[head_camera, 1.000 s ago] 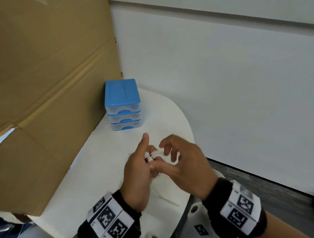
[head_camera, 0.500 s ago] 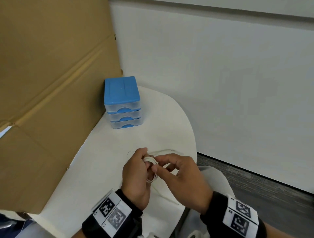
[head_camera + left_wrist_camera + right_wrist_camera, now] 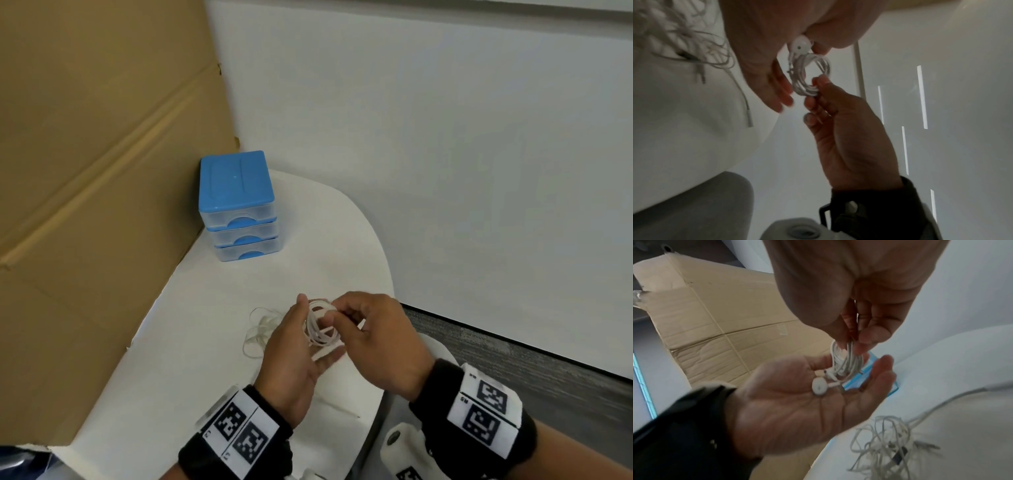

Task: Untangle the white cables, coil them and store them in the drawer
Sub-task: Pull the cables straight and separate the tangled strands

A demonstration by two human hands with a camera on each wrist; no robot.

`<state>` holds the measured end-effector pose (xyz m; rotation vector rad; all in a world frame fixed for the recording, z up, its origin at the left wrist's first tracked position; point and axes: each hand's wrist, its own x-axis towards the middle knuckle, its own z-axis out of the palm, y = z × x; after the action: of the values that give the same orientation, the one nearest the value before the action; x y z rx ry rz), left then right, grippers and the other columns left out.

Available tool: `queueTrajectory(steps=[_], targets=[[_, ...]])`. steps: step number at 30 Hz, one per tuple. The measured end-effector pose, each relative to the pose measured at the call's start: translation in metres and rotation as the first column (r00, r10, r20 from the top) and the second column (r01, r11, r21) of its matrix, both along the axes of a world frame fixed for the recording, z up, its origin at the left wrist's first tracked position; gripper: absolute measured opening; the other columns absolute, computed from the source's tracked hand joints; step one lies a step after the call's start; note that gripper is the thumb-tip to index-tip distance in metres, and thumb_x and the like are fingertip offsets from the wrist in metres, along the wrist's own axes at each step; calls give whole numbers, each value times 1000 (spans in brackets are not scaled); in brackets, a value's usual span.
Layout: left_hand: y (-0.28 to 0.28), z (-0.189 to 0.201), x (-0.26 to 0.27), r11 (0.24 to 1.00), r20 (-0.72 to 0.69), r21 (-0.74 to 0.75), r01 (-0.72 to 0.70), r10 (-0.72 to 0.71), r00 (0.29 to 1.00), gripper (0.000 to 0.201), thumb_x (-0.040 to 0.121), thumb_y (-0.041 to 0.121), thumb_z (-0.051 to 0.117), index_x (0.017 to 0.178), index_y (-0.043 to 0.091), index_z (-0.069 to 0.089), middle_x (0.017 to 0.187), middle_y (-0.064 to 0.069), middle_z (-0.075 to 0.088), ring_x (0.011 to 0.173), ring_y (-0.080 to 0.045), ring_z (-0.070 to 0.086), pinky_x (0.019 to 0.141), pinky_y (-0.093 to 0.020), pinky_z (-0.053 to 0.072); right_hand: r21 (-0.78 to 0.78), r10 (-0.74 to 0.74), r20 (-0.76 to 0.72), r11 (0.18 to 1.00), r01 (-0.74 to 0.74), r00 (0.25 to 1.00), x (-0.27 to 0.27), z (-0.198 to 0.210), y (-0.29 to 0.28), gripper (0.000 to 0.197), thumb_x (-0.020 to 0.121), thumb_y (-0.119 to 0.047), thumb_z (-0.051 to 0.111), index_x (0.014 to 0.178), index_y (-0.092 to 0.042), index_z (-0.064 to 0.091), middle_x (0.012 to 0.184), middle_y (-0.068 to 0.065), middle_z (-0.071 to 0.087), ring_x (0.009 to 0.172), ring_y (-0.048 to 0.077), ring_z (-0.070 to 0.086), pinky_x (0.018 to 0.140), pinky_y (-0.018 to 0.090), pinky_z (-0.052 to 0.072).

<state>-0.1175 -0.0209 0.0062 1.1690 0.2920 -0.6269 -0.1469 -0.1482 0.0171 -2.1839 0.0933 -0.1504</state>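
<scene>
right hand (image 3: 373,337) pinches coil (image 3: 320,325) top | left hand (image 3: 291,353) flat, fingers straight beneath | risk: loose pinch, loops spring apart onto tangle (image 3: 262,330) left of hands

The coiled cable (image 3: 320,325) is seen to be white, as is the round earbud (image 3: 819,387) on it (its centre marked by a small dark dot). The loose tangle (image 3: 882,446) on the desk (image 3: 191,342) is white with one dark piece. The desk is white. The drawer unit (image 3: 239,205) is topped in bright blue, with clear drawers and blue handles. The cardboard (image 3: 96,171) is plain brown. The wristbands (image 3: 236,435) are black, with black-and-white square-patterned markers.
</scene>
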Motion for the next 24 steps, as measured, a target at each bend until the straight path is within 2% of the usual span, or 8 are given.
queueTrajectory(steps=[3,6,10,14,18,20,22,24], targets=[[5,-7,-2,982,-89,-132,132,-145,985,51,100,47,37,107,8,70,96,-13,75,74,-22,72,64,-32,61,-57,37,-11,998,-38,999,-2,6,-8,16,93,-25,62,80,-20,70,73,-8,68,69,12,63,65,29,52],[14,-11,1,967,-119,-207,148,-175,977,46,99,42,43,105,6,70,80,-13,70,55,-19,63,55,-28,58,-46,49,-2,998,-49,999,-7,12,-13,15,93,-21,61,82,-20,71,73,-7,68,68,13,64,64,33,53],[21,-10,7,960,-125,-238,147,-180,976,29,84,17,61,108,2,69,89,-14,68,59,-19,63,59,-28,58,-44,34,51,999,-32,998,-9,23,-19,15,93,-22,61,81,-18,70,68,-10,63,66,14,61,60,26,49],[25,-11,6,952,-131,-254,173,-211,969,24,73,4,66,97,3,71,91,-15,71,61,-16,66,60,-25,60,39,23,88,999,-27,996,-7,36,-24,14,93,-19,64,80,-16,70,62,-14,60,66,14,64,59,19,48],[25,-7,0,935,-40,-242,261,-278,960,12,68,5,79,79,8,80,83,-11,72,62,-13,67,59,-22,59,84,279,-49,958,-274,959,-12,48,-26,11,93,-15,65,88,-12,74,69,-9,65,64,8,62,59,15,46],[27,-8,-2,917,15,-228,328,-334,943,33,55,10,92,85,5,79,85,-15,72,66,-16,70,58,-23,59,56,429,-151,903,-426,891,-16,51,-23,12,93,-16,65,90,-11,75,70,-14,64,64,0,59,61,10,42],[27,-8,-4,913,19,-189,362,-365,931,30,61,5,87,89,1,77,87,-19,72,66,-20,71,55,-24,57,35,489,-217,869,-494,845,-18,49,-22,13,93,-18,65,89,-13,75,73,-7,69,65,3,59,62,14,45],[28,-11,-3,925,-10,-145,351,-356,935,20,72,3,70,90,-1,76,91,-24,72,67,-23,70,55,-26,57,36,507,-283,854,-519,814,-18,47,-22,13,93,-20,64,89,-14,75,75,3,70,65,15,60,63,27,50]])
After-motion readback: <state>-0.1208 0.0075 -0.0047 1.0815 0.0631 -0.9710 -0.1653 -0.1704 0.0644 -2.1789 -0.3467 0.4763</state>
